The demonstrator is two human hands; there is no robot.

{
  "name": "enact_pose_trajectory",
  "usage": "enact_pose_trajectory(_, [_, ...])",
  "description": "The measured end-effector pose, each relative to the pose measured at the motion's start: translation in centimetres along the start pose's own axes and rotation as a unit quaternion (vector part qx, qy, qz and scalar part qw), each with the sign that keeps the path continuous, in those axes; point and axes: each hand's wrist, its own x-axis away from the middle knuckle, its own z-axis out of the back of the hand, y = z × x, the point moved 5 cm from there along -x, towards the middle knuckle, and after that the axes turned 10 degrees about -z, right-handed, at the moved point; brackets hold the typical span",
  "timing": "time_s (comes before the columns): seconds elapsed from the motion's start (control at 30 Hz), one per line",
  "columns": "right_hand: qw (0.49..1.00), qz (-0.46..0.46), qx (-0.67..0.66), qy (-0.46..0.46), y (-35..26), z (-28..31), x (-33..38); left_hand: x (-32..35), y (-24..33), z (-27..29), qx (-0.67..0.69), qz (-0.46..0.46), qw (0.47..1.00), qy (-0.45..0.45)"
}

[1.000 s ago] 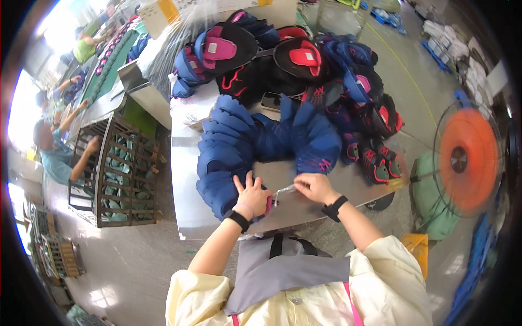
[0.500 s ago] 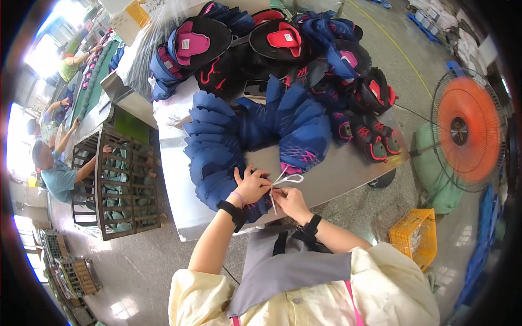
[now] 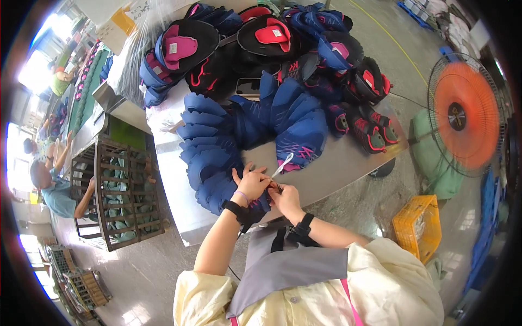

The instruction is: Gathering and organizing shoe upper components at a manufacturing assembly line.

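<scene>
My left hand (image 3: 251, 183) presses down on the near end of a long curved row of blue shoe uppers (image 3: 217, 146) on a grey metal table (image 3: 342, 168). My right hand (image 3: 284, 198) sits right beside it, fingers pinched on a small dark tool (image 3: 276, 187) that I cannot make out well. A thin white strip (image 3: 284, 163) sticks up from between the two hands toward a blue upper with pink markings (image 3: 302, 148). Both wrists wear black bands.
Black, pink and blue shoe uppers (image 3: 272, 38) are heaped at the table's far end. An orange fan (image 3: 463, 118) and a yellow crate (image 3: 417, 223) stand on the right. A slatted rack (image 3: 122, 190) and seated people (image 3: 54, 185) are on the left.
My hands have come together at the near end of the blue row. The right hand moved left to meet the left hand, and the white strip now stands between them.
</scene>
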Motion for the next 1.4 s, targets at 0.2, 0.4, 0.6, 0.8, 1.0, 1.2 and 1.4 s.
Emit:
enact_pose_trajectory(0.2, [0.989,-0.047,-0.134,0.028,0.5,-0.9,-1.1,0.1,-1.1,-0.4,-0.044,-0.059,0.996,-0.056])
enact_pose_trajectory(0.4, [0.99,-0.019,-0.142,-0.002,3.3,0.8,-2.4,0.9,1.4,-0.7,-0.124,-0.051,0.991,0.003])
enact_pose_trajectory(0.6, [0.975,0.072,0.014,-0.211,3.1,7.1,3.2,0.6,1.1,-1.6,-0.208,-0.046,0.974,0.077])
enact_pose_trajectory(0.8, [0.971,-0.008,0.057,-0.233,8.7,19.9,11.1,0.6,3.2,-0.9,-0.249,-0.063,0.963,0.079])
enact_pose_trajectory(1.0, [0.921,0.24,0.287,-0.104,2.1,14.8,6.2,2.5,4.0,-1.4,-0.293,-0.109,0.933,0.177])
enact_pose_trajectory(1.2, [0.929,0.261,0.253,-0.063,-1.8,4.6,-1.8,3.4,5.4,-3.8,-0.295,-0.043,0.913,0.278])
enact_pose_trajectory(1.4, [0.855,0.399,0.329,0.036,-2.2,6.4,-3.3,7.1,-0.3,-0.7,-0.285,-0.023,0.913,0.29])
